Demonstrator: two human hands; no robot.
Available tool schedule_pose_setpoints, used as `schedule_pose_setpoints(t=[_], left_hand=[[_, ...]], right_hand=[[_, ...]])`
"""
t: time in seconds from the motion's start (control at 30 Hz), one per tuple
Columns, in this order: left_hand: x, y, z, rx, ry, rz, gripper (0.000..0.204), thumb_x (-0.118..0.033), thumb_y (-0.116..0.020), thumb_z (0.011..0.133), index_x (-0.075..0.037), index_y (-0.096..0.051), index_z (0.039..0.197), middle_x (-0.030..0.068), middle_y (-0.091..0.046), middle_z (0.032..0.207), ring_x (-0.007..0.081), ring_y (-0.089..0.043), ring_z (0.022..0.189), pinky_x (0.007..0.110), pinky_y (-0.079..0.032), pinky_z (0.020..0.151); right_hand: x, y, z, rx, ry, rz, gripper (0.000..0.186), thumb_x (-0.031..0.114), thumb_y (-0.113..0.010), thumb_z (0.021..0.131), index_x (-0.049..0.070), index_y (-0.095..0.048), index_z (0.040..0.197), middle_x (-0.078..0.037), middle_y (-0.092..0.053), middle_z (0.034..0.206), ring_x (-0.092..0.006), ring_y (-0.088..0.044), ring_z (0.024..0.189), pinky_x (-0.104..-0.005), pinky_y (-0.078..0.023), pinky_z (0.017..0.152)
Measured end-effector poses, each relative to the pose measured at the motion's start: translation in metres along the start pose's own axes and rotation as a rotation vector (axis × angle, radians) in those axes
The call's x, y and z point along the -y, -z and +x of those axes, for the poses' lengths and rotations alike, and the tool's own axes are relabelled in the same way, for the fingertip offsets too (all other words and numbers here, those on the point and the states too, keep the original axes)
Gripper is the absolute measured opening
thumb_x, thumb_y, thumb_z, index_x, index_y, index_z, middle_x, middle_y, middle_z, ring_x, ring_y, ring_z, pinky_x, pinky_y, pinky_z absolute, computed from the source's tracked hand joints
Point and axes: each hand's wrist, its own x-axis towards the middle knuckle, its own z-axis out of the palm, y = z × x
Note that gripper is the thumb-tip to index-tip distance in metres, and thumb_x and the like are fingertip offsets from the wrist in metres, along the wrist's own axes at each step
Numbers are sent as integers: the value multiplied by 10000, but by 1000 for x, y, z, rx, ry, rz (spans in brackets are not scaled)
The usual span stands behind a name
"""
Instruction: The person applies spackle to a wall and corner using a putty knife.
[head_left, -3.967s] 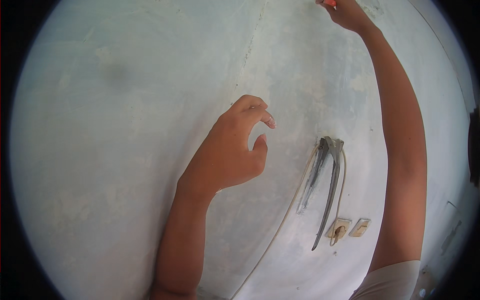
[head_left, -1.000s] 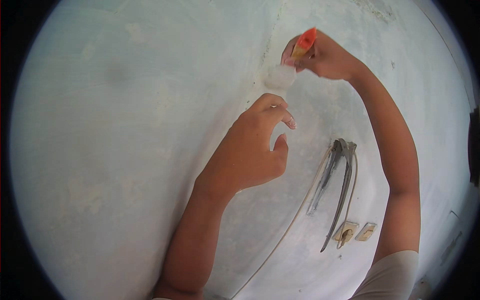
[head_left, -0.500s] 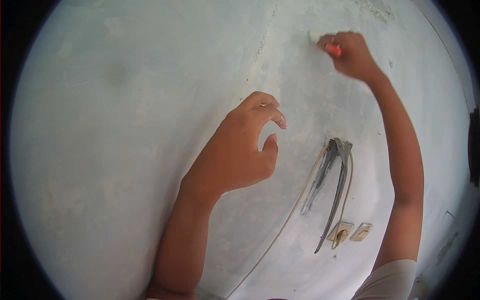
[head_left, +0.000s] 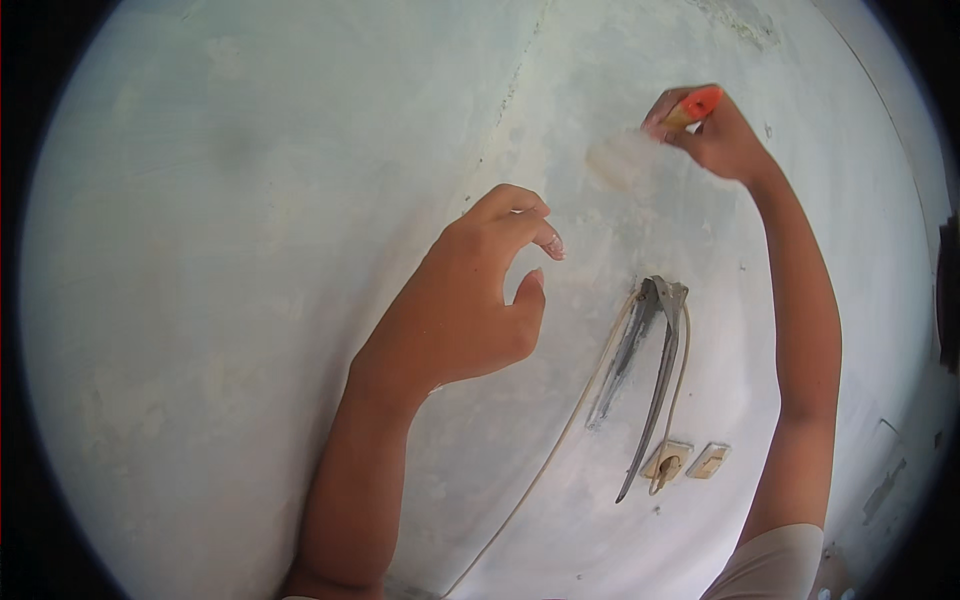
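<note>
High on the right, my right hand [head_left: 728, 142] is closed round a paintbrush [head_left: 703, 103] with a red-tipped, yellowish handle. Its pale bristle end is smeared by motion and points left and down, close to the patchy pale blue-grey wall [head_left: 200, 330]; whether it touches cannot be made out. My left hand [head_left: 465, 290] is held up in front of the wall at the middle, fingers bent, thumb and forefinger apart, with nothing between them. Whitish specks show on its fingertips.
Below the brush, a dark metal bracket [head_left: 662, 300] sticks out from the wall. A thin cable [head_left: 545, 465] hangs from it toward the lower left. Lower down are a socket with a plug [head_left: 668, 462] and a second wall plate [head_left: 709, 461]. A cracked seam runs up the wall.
My right hand has tilted the paintbrush, so its handle now points up and right and its bristles have swung lower. My left hand keeps its pose; the view has shifted slightly.
</note>
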Motion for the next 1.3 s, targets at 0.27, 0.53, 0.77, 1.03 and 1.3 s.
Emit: schedule_pose_setpoints(t=[0.27, 0.53, 0.77, 1.03, 1.3], left_hand=[[-3, 4, -4, 15, 47, -10, 226, 56, -561, 797, -49, -626, 986, 124, -562, 1276, 286, -586, 1093, 362, -503, 835], [0, 4, -1, -7, 9, 27, 241, 65, -560, 789, -52, -622, 990, 125, -572, 1259, 276, -590, 1085, 355, -501, 821], [0, 2, 0, -35, -75, -16, 249, 81, -556, 788, -60, -617, 984, 114, -578, 1240, 256, -595, 1063, 334, -495, 786], [-5, 4, -2, -26, -60, -31, 276, 97, -537, 778, -64, -615, 988, 104, -589, 1217, 221, -609, 1037, 313, -498, 774], [-6, 0, 0, 36, -55, -65, 270, 94, -529, 774, -61, -618, 977, 103, -594, 1218, 221, -612, 1038, 322, -508, 776]], right_hand=[[-22, 37, 79, -295, 218, -337, 107, -60, -595, 815, 10, -650, 875, -56, -698, 881, -173, -650, 859, -301, -501, 818], [-32, 46, 103, -509, 235, -656, 73, 18, -637, 839, 16, -709, 848, -122, -729, 890, -266, -683, 839, -359, -532, 755], [-46, 22, 35, -356, 197, -475, 168, -92, -550, 791, 7, -658, 872, -105, -687, 854, -242, -670, 836, -337, -513, 751], [18, -11, -62, 203, 107, -18, 183, -131, -568, 783, -3, -685, 842, -110, -709, 858, -215, -679, 831, -320, -526, 762], [-5, 30, -39, 130, 220, -225, 97, -17, -614, 862, -2, -700, 905, -100, -718, 911, -207, -676, 876, -326, -526, 829]])
